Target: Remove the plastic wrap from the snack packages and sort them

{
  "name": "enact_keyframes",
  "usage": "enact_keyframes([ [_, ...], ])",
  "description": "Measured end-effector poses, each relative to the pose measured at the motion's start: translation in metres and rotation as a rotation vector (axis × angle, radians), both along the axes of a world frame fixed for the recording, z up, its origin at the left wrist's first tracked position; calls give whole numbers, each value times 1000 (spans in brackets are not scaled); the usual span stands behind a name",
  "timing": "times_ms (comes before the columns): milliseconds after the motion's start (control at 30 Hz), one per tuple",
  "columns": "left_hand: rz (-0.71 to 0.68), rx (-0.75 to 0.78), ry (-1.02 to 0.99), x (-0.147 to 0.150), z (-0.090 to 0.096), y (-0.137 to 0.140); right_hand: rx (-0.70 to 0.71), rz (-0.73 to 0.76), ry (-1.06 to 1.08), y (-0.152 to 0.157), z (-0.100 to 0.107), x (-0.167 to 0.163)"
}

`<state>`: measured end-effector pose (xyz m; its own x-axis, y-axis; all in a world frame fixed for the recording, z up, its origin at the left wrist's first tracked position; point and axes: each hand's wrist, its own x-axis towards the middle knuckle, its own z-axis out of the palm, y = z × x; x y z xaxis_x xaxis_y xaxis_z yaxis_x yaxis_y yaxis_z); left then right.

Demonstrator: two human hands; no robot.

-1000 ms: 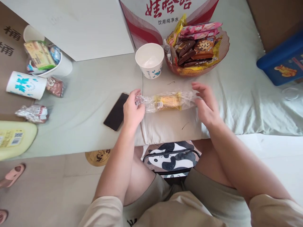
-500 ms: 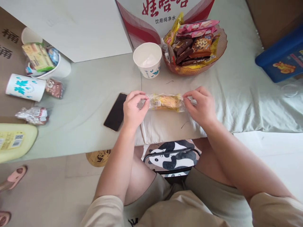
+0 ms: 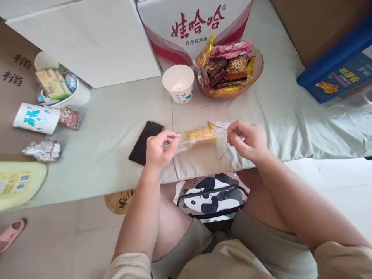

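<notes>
A yellow-wrapped snack (image 3: 200, 134) lies inside a clear plastic bag (image 3: 183, 144), which stretches between my hands just above the cloth-covered table. My left hand (image 3: 161, 149) pinches the bag's left end. At the other end, my right hand (image 3: 247, 140) has its fingers curled closed on the crinkled plastic. Beneath and beside my left hand lies a black phone (image 3: 142, 145), its right side partly covered. Behind the bag stands a white paper cup (image 3: 178, 86) with something pale inside.
A pinkish glass bowl (image 3: 232, 91) full of wrapped snacks sits before a water carton (image 3: 188, 42). On the left are a tipped paper cup (image 3: 37, 117), small wrapped snacks (image 3: 70, 118) and a pale yellow bottle (image 3: 21, 184). A blue container (image 3: 334, 73) stands at right.
The bag is pulled longer, its right end crumpled, and the snack inside now tilts up to the right. My right hand has curled further, and my head view has shifted slightly.
</notes>
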<state>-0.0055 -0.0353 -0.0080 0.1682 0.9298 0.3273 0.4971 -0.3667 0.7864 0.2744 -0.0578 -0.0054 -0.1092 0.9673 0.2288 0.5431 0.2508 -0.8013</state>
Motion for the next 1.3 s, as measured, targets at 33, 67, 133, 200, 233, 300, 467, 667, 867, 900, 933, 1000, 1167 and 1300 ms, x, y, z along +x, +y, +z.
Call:
enact_keyframes([
  [33, -2, -64, -45, -1, 2, 0, -52, 63, -16, 1, 1, 2],
  [67, -3, -135, -98, -2, 4, 0, -103, 136, -41, 2, 2, 4],
  [133, -48, -346, -187, -4, 9, 1, -204, 280, -101, 4, 0, 7],
  [200, -184, -652, -178, -6, 13, 2, -278, 361, -167, 5, -3, 9],
  [233, -267, -799, -126, -8, 15, 2, -294, 369, -203, 5, -5, 10],
  [300, -371, -969, -6, -10, 16, 3, -277, 342, -285, 5, -8, 9],
  [467, -92, -576, -17, -9, 13, 2, -215, 167, -465, 4, -6, 2],
  [667, -196, -306, 302, 12, 6, 0, -150, -28, -535, 3, -9, -8],
  [867, -228, -354, 294, 31, -5, 0, -95, -83, -593, -1, -12, -15],
  [900, -211, -376, 252, 31, -7, 0, -95, -84, -599, -1, -12, -16],
  [933, -196, -401, 207, 32, -9, 2, -96, -85, -600, -1, -13, -16],
  [1000, -165, -433, 108, 32, -13, 4, -104, -78, -579, 0, -13, -16],
  [1167, -104, -485, -222, 36, -14, 7, -140, -55, -444, 2, -12, -15],
  [1300, -4, -576, -410, 41, -12, 7, -185, -57, -436, 1, -10, -18],
])
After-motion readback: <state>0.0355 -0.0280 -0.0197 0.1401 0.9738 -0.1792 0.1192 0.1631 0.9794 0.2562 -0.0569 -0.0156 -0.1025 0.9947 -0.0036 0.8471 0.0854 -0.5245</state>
